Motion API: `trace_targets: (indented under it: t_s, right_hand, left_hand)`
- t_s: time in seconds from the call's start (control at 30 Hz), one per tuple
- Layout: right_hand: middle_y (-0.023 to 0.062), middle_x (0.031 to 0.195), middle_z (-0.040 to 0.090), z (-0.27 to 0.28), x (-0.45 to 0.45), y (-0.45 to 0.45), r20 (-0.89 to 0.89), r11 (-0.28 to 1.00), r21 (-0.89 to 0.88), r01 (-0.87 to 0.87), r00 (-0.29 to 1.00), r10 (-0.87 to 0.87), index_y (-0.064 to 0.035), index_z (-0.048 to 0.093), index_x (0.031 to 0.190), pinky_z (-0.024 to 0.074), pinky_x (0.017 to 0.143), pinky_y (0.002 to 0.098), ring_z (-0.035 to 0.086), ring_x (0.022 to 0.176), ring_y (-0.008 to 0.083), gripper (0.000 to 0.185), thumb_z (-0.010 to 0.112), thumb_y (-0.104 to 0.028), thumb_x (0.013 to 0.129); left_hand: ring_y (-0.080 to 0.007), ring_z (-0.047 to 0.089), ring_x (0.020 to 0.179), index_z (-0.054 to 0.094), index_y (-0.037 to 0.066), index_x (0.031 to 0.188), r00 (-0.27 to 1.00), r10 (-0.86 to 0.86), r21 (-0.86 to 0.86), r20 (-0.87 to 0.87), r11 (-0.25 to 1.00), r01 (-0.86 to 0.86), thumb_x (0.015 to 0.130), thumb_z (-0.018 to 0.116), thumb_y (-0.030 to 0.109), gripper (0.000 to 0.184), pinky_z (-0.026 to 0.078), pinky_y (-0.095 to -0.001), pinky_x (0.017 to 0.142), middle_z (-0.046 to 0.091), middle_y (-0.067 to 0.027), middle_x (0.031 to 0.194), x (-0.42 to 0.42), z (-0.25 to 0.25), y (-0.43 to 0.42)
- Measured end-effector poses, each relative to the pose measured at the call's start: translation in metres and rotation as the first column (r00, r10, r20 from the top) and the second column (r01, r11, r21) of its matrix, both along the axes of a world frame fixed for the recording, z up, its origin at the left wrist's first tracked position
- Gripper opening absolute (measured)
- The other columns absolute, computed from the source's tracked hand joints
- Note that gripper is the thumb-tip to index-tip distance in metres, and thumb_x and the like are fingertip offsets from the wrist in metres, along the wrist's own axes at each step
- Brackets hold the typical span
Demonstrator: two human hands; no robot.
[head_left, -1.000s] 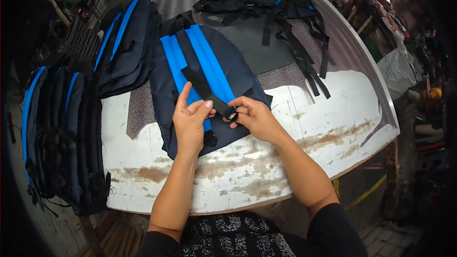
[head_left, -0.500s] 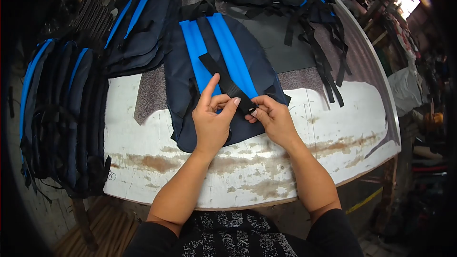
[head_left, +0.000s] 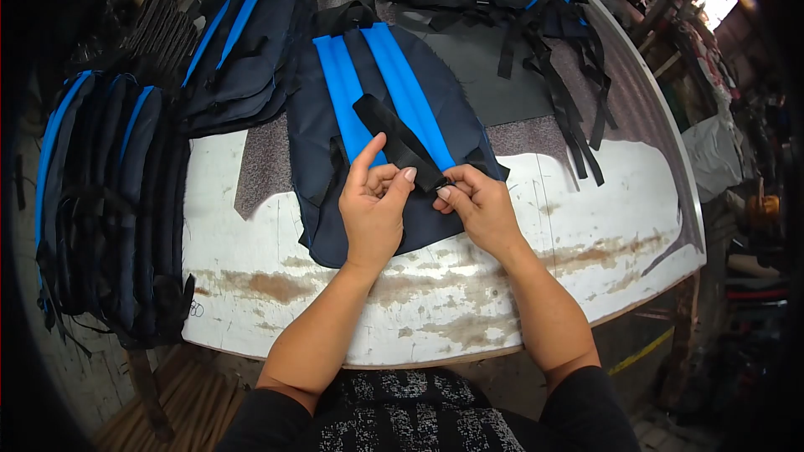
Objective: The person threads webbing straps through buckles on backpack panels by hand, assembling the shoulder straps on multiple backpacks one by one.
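Note:
A dark navy backpack panel [head_left: 335, 226] with two bright blue padded shoulder straps [head_left: 406, 92] lies in front of me. Across it slants a black webbing strap [head_left: 404, 144], its upper part folded over in a loop. My left hand [head_left: 374, 209] has its index finger stretched up along the strap, while the thumb and curled fingers close at the strap's lower edge. Pinched between the thumb and fingers of my right hand [head_left: 481, 205] is a small black buckle [head_left: 442, 185] at the strap's lower end. My fingertips partly hide the buckle.
Stacked panels with blue straps [head_left: 243, 59] lie at the back left, and more hang over the left edge [head_left: 109, 201]. Black bag pieces with dangling straps [head_left: 578, 117] lie at the back right. The white table [head_left: 452, 310] is stained along its front.
The webbing strap has turned and now bows into a loop at its upper end. My left thumb has drawn back slightly left. Both hands stay almost in place.

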State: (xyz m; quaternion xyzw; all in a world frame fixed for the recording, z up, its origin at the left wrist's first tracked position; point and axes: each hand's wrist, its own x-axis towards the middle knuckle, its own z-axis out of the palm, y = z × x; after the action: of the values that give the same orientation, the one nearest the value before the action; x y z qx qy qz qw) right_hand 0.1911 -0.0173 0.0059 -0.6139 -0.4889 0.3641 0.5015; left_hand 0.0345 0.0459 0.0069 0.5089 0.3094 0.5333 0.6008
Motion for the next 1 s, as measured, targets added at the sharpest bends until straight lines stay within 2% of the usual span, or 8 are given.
trace_targets:
  t_s: [0.33,0.43,0.73,0.83,0.93,1.0]
  right_hand:
    - [0.0135,0.081,0.074,-0.0023,-0.0003,-0.0004,0.016,1.000,0.023,-0.001,1.000,0.001,0.0053,0.064,0.110,0.0561,0.068,0.0267,0.073,0.075,0.0158,0.019,0.065,-0.006,0.095]
    - [0.0136,0.081,0.074,-0.0049,0.0004,0.0000,0.002,1.000,0.028,0.004,1.000,-0.004,0.0056,0.064,0.111,0.0560,0.068,0.0267,0.073,0.075,0.0159,0.020,0.065,-0.006,0.095]
    - [0.0131,0.081,0.074,-0.0053,0.0004,0.0001,-0.002,1.000,0.012,-0.004,1.000,0.004,0.0052,0.064,0.112,0.0560,0.068,0.0271,0.073,0.075,0.0160,0.021,0.065,-0.008,0.096]
    - [0.0132,0.081,0.074,-0.0018,-0.0008,-0.0003,0.014,1.000,0.008,-0.011,1.000,0.011,0.0050,0.064,0.112,0.0563,0.068,0.0274,0.073,0.075,0.0163,0.021,0.065,-0.008,0.096]
    - [0.0132,0.081,0.074,-0.0012,-0.0010,-0.0006,0.018,1.000,0.011,-0.018,1.000,0.018,0.0050,0.064,0.112,0.0565,0.069,0.0276,0.073,0.075,0.0164,0.020,0.064,-0.008,0.096]
    - [0.0132,0.081,0.074,-0.0023,-0.0003,-0.0002,-0.002,1.000,0.013,-0.021,1.000,0.021,0.0050,0.064,0.111,0.0567,0.069,0.0276,0.073,0.075,0.0164,0.020,0.064,-0.008,0.096]
  left_hand:
    - [-0.0107,0.066,0.085,0.046,-0.006,0.141,1.000,-0.014,-0.004,-0.001,1.000,0.014,0.093,0.066,-0.003,0.051,0.054,-0.0240,0.080,0.071,-0.0103,0.094,0.0036,-0.0023,-0.0046]
    - [-0.0099,0.066,0.084,0.047,-0.005,0.140,1.000,-0.027,-0.007,-0.007,1.000,0.027,0.093,0.066,-0.003,0.051,0.054,-0.0232,0.079,0.070,-0.0085,0.092,0.0030,-0.0016,-0.0035]
    - [-0.0029,0.057,0.076,0.057,-0.002,0.131,0.987,-0.014,0.139,-0.159,0.990,0.036,0.092,0.068,-0.004,0.041,0.043,-0.0173,0.067,0.063,-0.0001,0.085,0.0007,-0.0030,-0.0009]
    - [-0.0032,0.057,0.077,0.058,-0.002,0.131,0.989,-0.028,0.137,-0.146,0.989,0.048,0.091,0.069,-0.003,0.041,0.044,-0.0175,0.068,0.065,-0.0011,0.086,0.0007,-0.0021,-0.0010]
    - [-0.0077,0.064,0.082,0.060,-0.003,0.127,0.991,-0.057,0.120,-0.124,0.990,0.072,0.089,0.070,-0.001,0.039,0.052,-0.0238,0.076,0.071,-0.0065,0.090,0.0014,-0.0046,-0.0004]
    - [-0.0076,0.065,0.082,0.061,-0.002,0.127,0.987,-0.060,0.127,-0.152,0.989,0.079,0.089,0.071,-0.001,0.039,0.052,-0.0240,0.076,0.072,-0.0069,0.090,0.0000,-0.0053,0.0015]
